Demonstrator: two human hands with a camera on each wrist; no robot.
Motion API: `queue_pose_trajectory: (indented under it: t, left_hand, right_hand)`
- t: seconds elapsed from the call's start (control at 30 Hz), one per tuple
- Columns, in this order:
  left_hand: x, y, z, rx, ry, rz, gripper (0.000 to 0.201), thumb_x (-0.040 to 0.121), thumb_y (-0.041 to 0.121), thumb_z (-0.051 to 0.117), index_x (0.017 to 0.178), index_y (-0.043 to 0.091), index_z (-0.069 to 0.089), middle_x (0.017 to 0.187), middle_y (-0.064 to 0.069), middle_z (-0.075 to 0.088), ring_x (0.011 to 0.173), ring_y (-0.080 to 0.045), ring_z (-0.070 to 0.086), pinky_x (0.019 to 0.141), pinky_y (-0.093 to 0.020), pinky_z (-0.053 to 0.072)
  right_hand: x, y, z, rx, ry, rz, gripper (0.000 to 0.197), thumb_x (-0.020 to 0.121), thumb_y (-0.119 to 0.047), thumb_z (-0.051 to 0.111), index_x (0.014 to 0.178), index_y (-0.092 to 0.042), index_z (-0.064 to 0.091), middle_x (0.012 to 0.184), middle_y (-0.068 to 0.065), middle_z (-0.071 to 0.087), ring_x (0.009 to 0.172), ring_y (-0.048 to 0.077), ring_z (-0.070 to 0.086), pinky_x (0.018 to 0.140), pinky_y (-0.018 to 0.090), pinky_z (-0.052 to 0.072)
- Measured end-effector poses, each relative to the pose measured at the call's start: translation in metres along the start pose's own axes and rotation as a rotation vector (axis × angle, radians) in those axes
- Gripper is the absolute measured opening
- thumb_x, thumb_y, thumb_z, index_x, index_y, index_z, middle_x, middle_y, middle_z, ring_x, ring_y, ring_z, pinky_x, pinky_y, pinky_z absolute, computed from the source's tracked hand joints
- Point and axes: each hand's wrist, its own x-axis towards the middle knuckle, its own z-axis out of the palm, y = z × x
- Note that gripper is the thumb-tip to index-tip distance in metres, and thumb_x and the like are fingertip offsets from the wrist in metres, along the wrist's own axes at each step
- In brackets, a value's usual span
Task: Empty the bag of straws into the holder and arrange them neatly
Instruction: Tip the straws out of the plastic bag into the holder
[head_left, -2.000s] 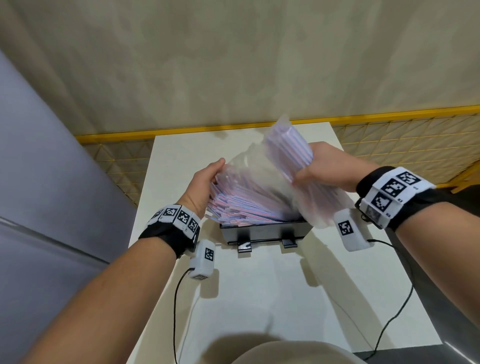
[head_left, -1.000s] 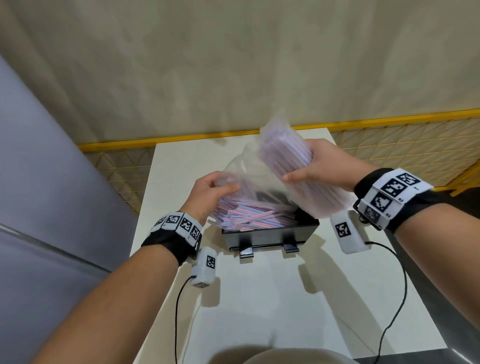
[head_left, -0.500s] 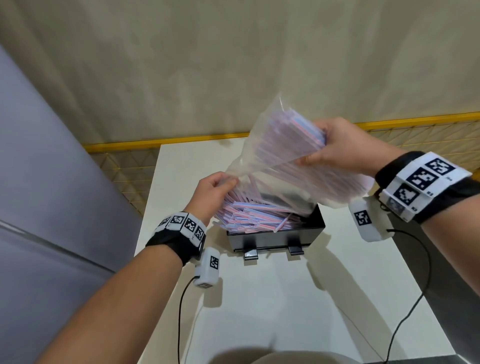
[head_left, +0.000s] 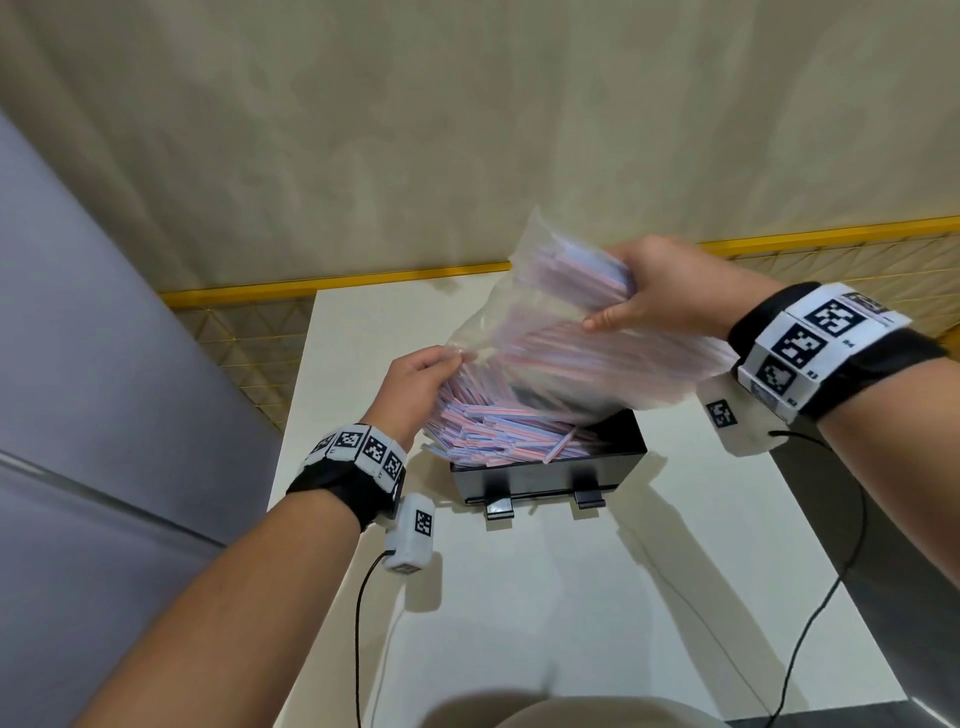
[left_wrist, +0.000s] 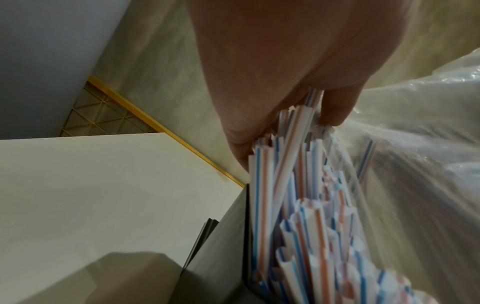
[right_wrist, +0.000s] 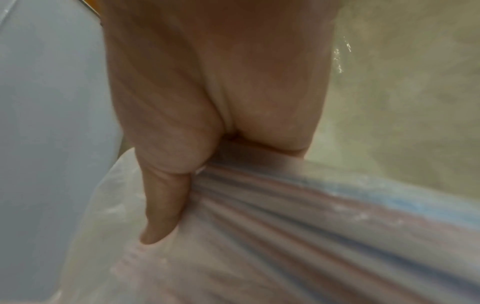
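A clear plastic bag (head_left: 550, 332) of red- and blue-striped straws hangs tilted over a black holder (head_left: 545, 475) on the white table. My right hand (head_left: 623, 296) grips the bag's raised closed end, thumb (right_wrist: 161, 205) pressed on the plastic (right_wrist: 311, 226). My left hand (head_left: 447, 358) pinches the bag's lower open edge at the holder's left end. Its fingers (left_wrist: 335, 111) curl over plastic (left_wrist: 415, 144) and straw tips (left_wrist: 298, 185). A loose pile of straws (head_left: 498, 431) lies in the holder, heaped at the left and overhanging that end. Many straws are still inside the bag.
The holder sits mid-table (head_left: 519, 623), two clips on its front. A yellow-railed mesh fence (head_left: 234, 332) runs behind the table below a beige wall. A grey panel (head_left: 78, 389) stands at left. Wrist-camera cables (head_left: 358, 623) trail over the table front.
My right hand has lifted the bag's closed end up and to the right, steepening the tilt. More straws now lie in the holder. My left hand shifted from the pile's end to the bag's mouth.
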Motion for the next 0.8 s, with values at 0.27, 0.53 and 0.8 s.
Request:
queue_pose_trajectory:
  t: [0.27,0.53,0.8]
  left_hand:
    - [0.001,0.000,-0.005,0.021,-0.044,0.009,0.026,0.089,0.001,0.069,0.102,0.020,0.081,0.098,-0.003,0.080,0.096,-0.024,0.072,0.086,-0.034,0.053]
    - [-0.003,0.004,-0.001,0.028,-0.038,0.033,0.012,0.090,0.011,0.076,0.100,0.015,0.077,0.092,-0.001,0.079,0.076,-0.011,0.072,0.065,-0.019,0.052]
    - [-0.004,0.013,-0.001,0.019,-0.092,0.036,0.033,0.082,0.004,0.082,0.112,0.016,0.076,0.107,-0.005,0.080,0.099,-0.019,0.075,0.091,-0.030,0.058]
  right_hand:
    - [0.001,0.009,0.010,0.188,0.010,0.001,0.028,0.076,-0.028,0.090,0.091,-0.019,0.067,0.080,0.000,0.065,0.075,0.016,0.057,0.069,0.030,0.045]
    - [0.000,0.019,0.018,0.255,-0.031,0.017,0.028,0.077,-0.027,0.089,0.095,-0.016,0.071,0.087,0.005,0.073,0.079,0.018,0.064,0.078,0.037,0.053]
    - [-0.002,0.018,0.018,0.334,0.044,-0.001,0.026,0.077,-0.014,0.087,0.093,-0.010,0.068,0.080,-0.002,0.063,0.073,0.013,0.056,0.070,0.030,0.046]
